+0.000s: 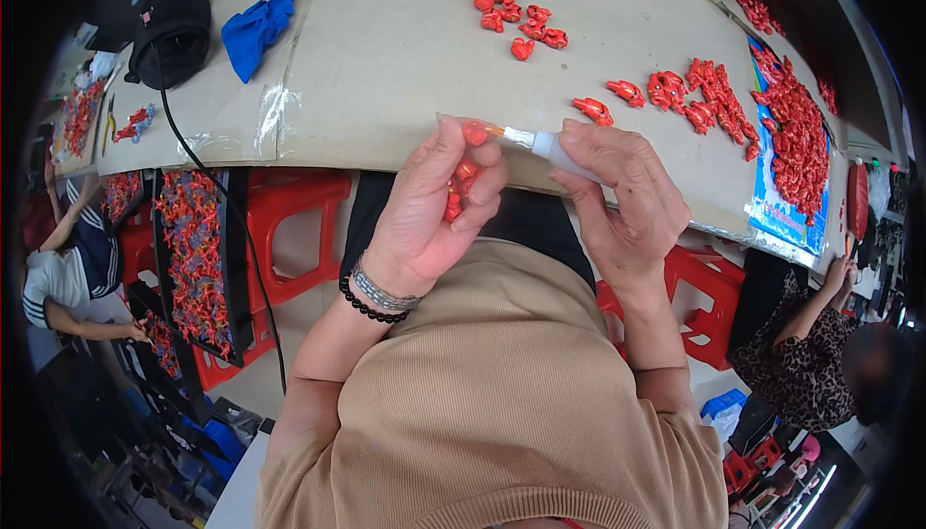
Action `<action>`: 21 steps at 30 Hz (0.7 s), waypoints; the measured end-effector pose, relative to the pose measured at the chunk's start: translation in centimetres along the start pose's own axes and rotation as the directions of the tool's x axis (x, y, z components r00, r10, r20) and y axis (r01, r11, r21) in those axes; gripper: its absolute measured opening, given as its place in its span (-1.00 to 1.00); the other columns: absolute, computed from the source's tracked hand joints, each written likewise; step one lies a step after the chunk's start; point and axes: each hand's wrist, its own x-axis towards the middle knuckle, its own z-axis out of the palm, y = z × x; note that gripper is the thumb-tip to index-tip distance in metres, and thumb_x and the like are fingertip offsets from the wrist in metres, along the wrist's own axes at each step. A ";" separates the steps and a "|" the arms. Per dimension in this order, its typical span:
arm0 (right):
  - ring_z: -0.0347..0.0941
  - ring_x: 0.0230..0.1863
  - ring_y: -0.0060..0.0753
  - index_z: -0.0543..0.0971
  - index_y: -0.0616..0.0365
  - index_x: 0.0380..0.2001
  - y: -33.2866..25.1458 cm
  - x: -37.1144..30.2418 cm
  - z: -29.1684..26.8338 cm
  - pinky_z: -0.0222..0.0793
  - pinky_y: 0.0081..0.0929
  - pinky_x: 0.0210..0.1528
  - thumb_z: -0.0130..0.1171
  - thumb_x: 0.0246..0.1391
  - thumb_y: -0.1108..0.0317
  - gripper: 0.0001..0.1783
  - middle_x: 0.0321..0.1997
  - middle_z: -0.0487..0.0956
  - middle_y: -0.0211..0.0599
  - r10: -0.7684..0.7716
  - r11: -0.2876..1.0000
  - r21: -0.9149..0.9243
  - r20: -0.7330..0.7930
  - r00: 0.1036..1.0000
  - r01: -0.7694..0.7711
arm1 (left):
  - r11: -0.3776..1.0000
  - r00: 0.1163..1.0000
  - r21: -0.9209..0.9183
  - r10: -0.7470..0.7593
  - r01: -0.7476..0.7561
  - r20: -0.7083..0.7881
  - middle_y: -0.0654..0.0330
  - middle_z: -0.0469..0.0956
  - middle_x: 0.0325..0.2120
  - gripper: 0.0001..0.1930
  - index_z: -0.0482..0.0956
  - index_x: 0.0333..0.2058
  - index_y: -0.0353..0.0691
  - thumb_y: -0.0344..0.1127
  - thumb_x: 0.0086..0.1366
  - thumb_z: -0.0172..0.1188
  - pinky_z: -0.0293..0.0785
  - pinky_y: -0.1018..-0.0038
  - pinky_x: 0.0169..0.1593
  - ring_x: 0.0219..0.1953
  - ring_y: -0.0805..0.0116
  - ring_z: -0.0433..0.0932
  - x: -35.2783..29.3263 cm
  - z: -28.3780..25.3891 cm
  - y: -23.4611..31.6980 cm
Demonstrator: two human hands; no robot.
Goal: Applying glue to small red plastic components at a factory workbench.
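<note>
My left hand is closed around several small glossy red plastic parts. Between its thumb and forefinger it pinches one more red part. My right hand grips a white squeeze bottle with a narrow tip, which points left and meets the pinched red part or lies right beside it. What the bottle contains cannot be seen. Both hands are held over the table's near edge. Just beyond the right hand lie a few loose red figure-like pieces on the tabletop.
Cardboard covers the table. A large heap of red pieces lies on a blue sheet at right; smaller groups sit farther back. A blue cloth and black cable are at left. Red stools and co-workers flank me.
</note>
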 end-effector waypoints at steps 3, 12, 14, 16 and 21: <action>0.60 -0.21 -0.22 0.59 0.29 -0.33 0.1 0.0 0.0 0.54 -0.43 -0.17 0.36 -0.30 0.69 -0.66 -0.28 0.63 -0.13 -0.006 1.000 -0.012 0.000 1.000 0.006 | 1.000 1.000 0.001 0.002 -0.002 -0.006 0.32 0.49 -0.46 -0.64 0.50 -0.24 -0.17 0.01 0.40 -0.08 0.09 0.69 -0.65 -0.56 0.56 0.29 0.0 -0.1 0.0; 0.59 -0.21 -0.23 0.60 0.28 -0.33 -0.3 0.0 -0.6 0.56 -0.45 -0.19 0.36 -0.29 0.69 -0.67 -0.27 0.63 -0.13 0.018 0.999 -0.031 -0.007 1.000 -0.019 | 1.000 1.000 -0.016 0.021 -0.021 0.021 0.30 0.51 -0.40 -0.70 0.51 -0.18 -0.18 -0.07 0.40 -0.02 0.11 0.69 -0.65 -0.54 0.56 0.29 0.1 -0.3 0.0; 0.59 -0.20 -0.24 0.60 0.28 -0.33 -0.3 0.0 -0.7 0.56 -0.45 -0.21 0.36 -0.29 0.68 -0.67 -0.27 0.63 -0.13 0.038 0.999 -0.030 -0.020 0.999 -0.039 | 0.999 1.000 -0.023 0.025 -0.025 0.016 0.29 0.52 -0.38 -0.71 0.50 -0.15 -0.18 -0.09 0.39 0.00 0.12 0.70 -0.65 -0.53 0.56 0.29 0.1 -0.2 0.0; 0.56 -0.35 -0.27 0.60 0.26 -0.35 -0.1 0.1 -0.7 0.49 -0.49 -0.36 0.27 -0.31 0.74 -0.67 -0.34 0.61 -0.18 -0.014 1.000 -0.022 -0.080 0.997 0.013 | 0.999 0.999 -0.022 0.044 -0.044 0.012 0.27 0.53 -0.33 -0.71 0.49 -0.10 -0.18 -0.11 0.38 0.02 0.12 0.71 -0.64 -0.52 0.57 0.28 0.0 -0.2 0.0; 0.56 -0.36 -0.27 0.60 0.27 -0.35 0.1 0.0 -0.6 0.49 -0.49 -0.36 0.26 -0.31 0.75 -0.67 -0.35 0.61 -0.18 -0.028 0.999 -0.027 -0.086 0.996 0.026 | 0.998 0.997 0.010 0.060 -0.061 0.049 0.25 0.53 -0.28 -0.73 0.47 -0.08 -0.17 -0.14 0.37 0.05 0.11 0.72 -0.63 -0.51 0.59 0.27 0.0 -0.2 0.0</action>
